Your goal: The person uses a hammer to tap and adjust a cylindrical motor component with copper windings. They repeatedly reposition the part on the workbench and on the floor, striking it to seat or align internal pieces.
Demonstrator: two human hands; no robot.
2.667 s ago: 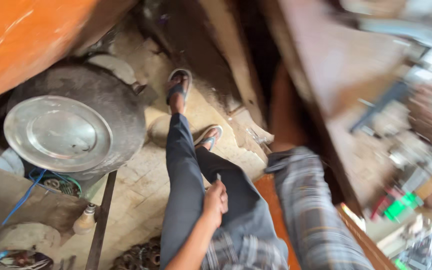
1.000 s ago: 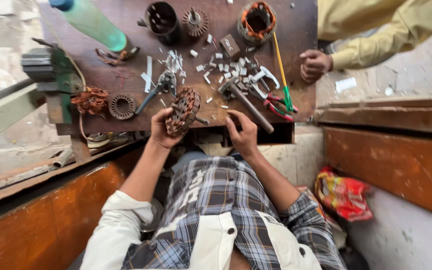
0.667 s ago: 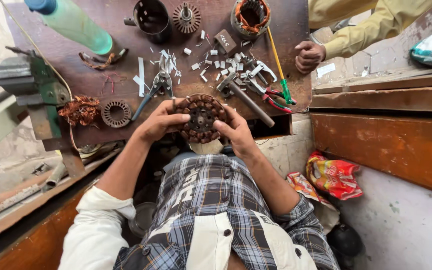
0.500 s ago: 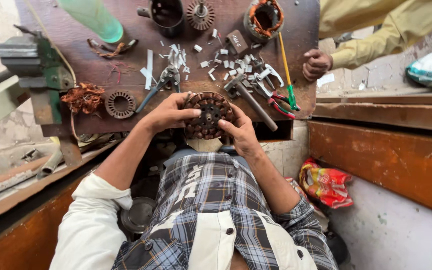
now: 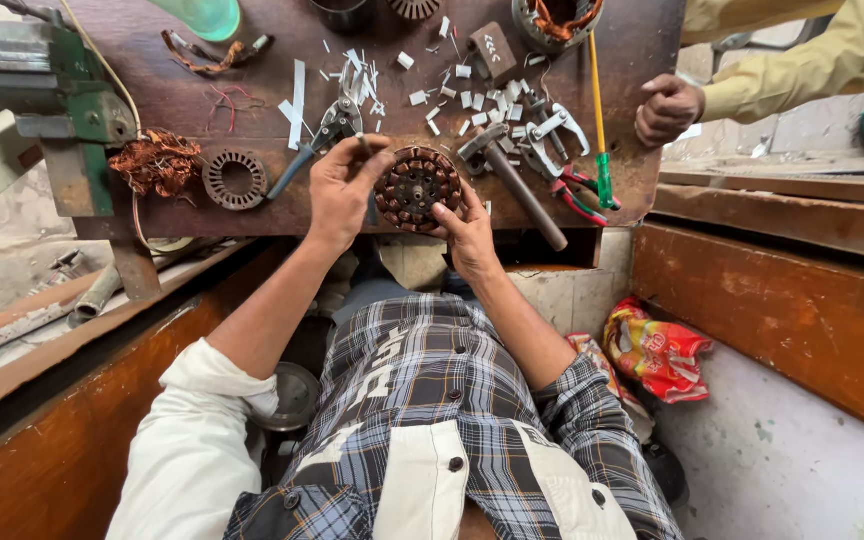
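Both hands hold a round motor stator core [image 5: 416, 188], rusty brown with a ring of slots and copper windings, just above the near edge of the dark wooden workbench [image 5: 192, 100]. The left hand [image 5: 340, 190] grips the core's left rim: its fingers [image 5: 364, 158] are curled and close together over the top left edge, thumb towards the core's face, touching it. The right hand [image 5: 470, 232] supports the core from below and to the right, fingers [image 5: 452, 205] bent and lightly spread against the lower right rim, palm turned up.

Just beyond the left fingertips lie pliers [image 5: 324, 135] among scattered white paper slips [image 5: 297, 90]. Left of the left hand sits a smaller bare stator ring [image 5: 234, 179], and further left a tangle of copper wire [image 5: 160, 162] beside a green bench vise [image 5: 52, 95]. Just right of the right fingers, a hammer [image 5: 512, 180] lies with its handle pointing to the bench edge; beyond it are a screwdriver with a yellow shaft and green handle [image 5: 597, 120] and red-handled pliers [image 5: 577, 195]. At the far right edge of the bench, another person's hand [image 5: 667, 108] in a yellow sleeve rests closed in a fist, well apart from the core.
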